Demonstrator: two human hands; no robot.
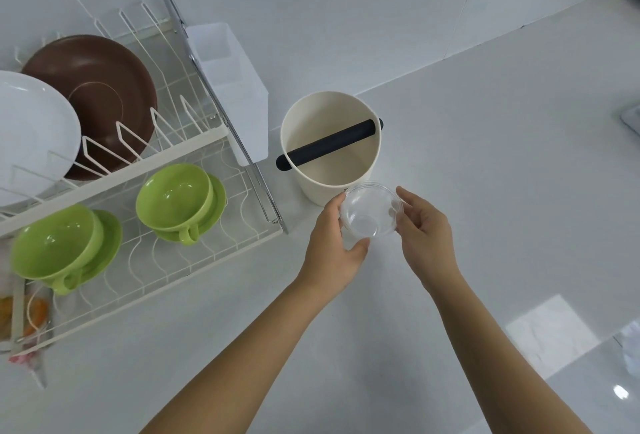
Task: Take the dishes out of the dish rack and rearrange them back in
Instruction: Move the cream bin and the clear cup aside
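Dish rack (221, 132): still holds plates and green cups.
Out so far: clear bowl (370, 214).
Your fingers: both hands, left hand (337, 246) and right hand (427, 229), holding that bowl.

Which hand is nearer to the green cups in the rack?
Left. The left hand holds the clear bowl on the side facing the green cups; the right hand is on the bowl's far side.

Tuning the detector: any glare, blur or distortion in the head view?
Head view: wide-angle bending skews the dish rack; glare patches on the counter at lower right; highlights make the clear bowl hard to outline between the left hand and right hand; left edge smeared.
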